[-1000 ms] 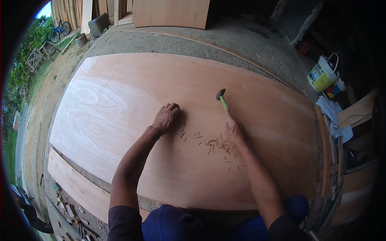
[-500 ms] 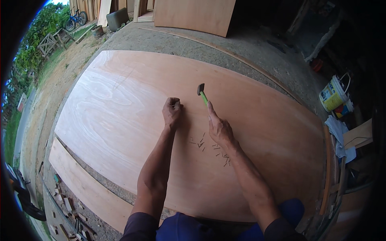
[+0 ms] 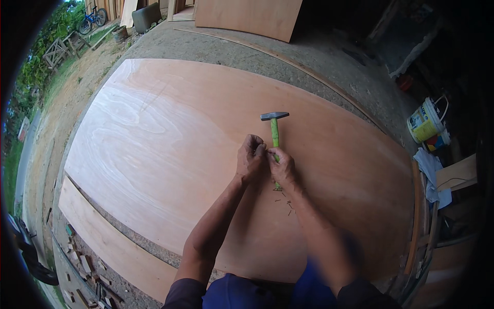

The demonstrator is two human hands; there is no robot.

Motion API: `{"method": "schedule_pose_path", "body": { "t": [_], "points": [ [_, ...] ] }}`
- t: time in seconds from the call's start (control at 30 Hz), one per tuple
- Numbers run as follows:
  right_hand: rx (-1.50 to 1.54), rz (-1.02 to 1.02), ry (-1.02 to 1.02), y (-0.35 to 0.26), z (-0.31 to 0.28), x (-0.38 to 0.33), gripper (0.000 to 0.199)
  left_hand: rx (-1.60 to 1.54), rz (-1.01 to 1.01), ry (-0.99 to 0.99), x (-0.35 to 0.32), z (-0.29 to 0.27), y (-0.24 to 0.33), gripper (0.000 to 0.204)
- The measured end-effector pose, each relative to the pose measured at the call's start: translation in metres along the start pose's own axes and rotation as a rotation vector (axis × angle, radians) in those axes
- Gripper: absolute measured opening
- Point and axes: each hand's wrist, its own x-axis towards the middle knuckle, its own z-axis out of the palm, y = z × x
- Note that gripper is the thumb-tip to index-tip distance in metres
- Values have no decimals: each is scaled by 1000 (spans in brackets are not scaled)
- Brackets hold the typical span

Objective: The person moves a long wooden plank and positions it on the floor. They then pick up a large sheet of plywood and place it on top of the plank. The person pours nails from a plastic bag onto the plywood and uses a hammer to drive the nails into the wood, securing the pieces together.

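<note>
Pinching something too small to make out, the left hand (image 3: 250, 162) and right hand (image 3: 281, 166) met fingertip to fingertip over the plywood sheet (image 3: 154, 139). A green-handled hammer (image 3: 275, 135) was closed in the right hand, its head poking out beyond the knuckles. Loose nails (image 3: 285, 202) lay just behind that wrist. They looked light, stiff and slippery, best gripped mid-shank.

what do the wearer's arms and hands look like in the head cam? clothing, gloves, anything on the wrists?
Both hands are bare: no gloves on the left hand or the right hand. No watch, band or ring shows. The forearms are uncovered up to dark short sleeves at the lower edge. Blue fabric, seemingly the person's clothing, lies between the arms. The right forearm is partly blurred.
</note>
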Motion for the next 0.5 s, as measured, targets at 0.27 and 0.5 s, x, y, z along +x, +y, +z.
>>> {"method": "schedule_pose_path", "body": {
  "t": [0.27, 0.5],
  "points": [
    [25, 24, -37, 1, 1, 3, 16, -38, -20, -31, -2, -5, 0, 7],
    [-19, -15, -10, 1, 0, 3, 12, -95, -51, -42, -4, -6, 2, 9]
  ]
}}
